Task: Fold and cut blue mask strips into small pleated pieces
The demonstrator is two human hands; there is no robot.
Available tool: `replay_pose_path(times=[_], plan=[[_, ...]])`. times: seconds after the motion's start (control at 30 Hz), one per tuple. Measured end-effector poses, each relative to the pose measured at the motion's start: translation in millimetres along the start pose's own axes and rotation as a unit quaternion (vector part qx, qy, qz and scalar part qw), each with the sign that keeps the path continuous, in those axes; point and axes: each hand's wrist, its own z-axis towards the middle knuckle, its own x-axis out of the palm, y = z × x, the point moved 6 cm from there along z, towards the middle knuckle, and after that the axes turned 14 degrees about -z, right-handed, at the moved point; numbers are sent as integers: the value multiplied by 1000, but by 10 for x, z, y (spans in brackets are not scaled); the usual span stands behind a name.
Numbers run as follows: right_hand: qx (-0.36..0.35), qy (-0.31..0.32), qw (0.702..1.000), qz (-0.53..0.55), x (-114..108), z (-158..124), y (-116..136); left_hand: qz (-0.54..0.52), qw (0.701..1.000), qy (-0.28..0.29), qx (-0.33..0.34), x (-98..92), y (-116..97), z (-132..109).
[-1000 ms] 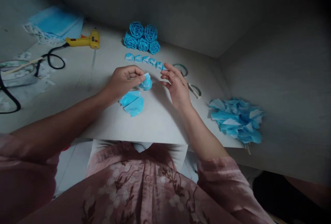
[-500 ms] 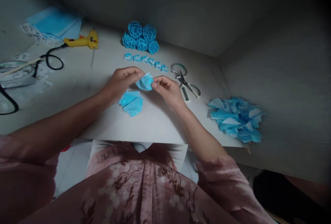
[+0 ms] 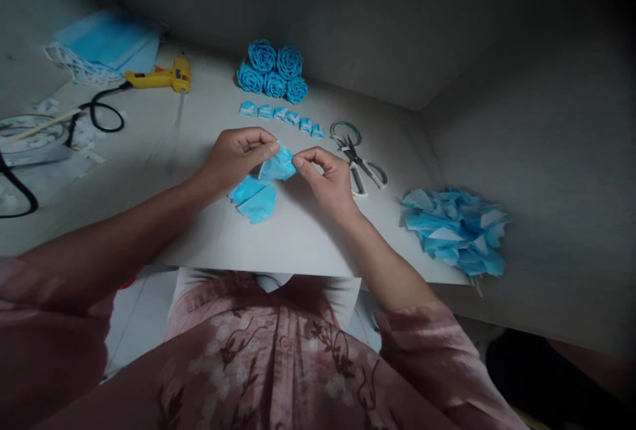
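Observation:
Between my hands, above the white table, is a small piece of light blue fabric [image 3: 277, 166], like face mask material. My left hand [image 3: 244, 155] pinches its upper left edge between thumb and fingers. At its right corner, the thumb and forefinger of my right hand [image 3: 322, 175] grip it. Just below, flat on the table, lie blue cut pieces [image 3: 254, 201], overlapping one another. Scissors [image 3: 362, 163] with white and green handles rest with open blades to the right of my right hand.
Rolled blue rosettes [image 3: 275, 71] are stacked at the back, with a row of small folded blue pieces [image 3: 281, 114] before them. A yellow glue gun [image 3: 163, 75] and blue face masks [image 3: 106, 42] lie back left. Crumpled blue petals [image 3: 454, 228] sit at the right edge. A tape roll [image 3: 346, 130] lies by the scissors.
The blue piece between my hands has changed from a rounded, cupped shape to a flatter, more angular one. Both hands stay nearly in place, still pinching it.

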Motion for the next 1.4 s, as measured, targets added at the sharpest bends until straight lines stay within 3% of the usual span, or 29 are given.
replay_pose_path(times=[0.13, 0.3, 0.57, 0.67, 0.83, 1.23, 1.4], plan=[[-55, -32, 996, -55, -35, -33, 121, 6, 1000, -11, 11, -23, -3, 9], [-69, -48, 992, -91, -35, -50, 162, -10, 999, -31, -7, -64, 48, 35], [15, -35, 998, 45, -50, 0, -80, -62, 998, -19, 9, -26, 29, 31], [37, 0, 997, 71, -18, 14, -116, -55, 998, -2, -4, 7, 38, 6], [21, 38, 997, 59, 43, 2, -46, -34, 999, 17, -5, 62, 21, -24], [12, -7, 998, 63, -3, 32, -100, 9, 999, -39, 5, -61, 68, -4], [31, 67, 990, 120, 109, 43, -75, -2, 1000, -24, 14, -28, 67, -7]])
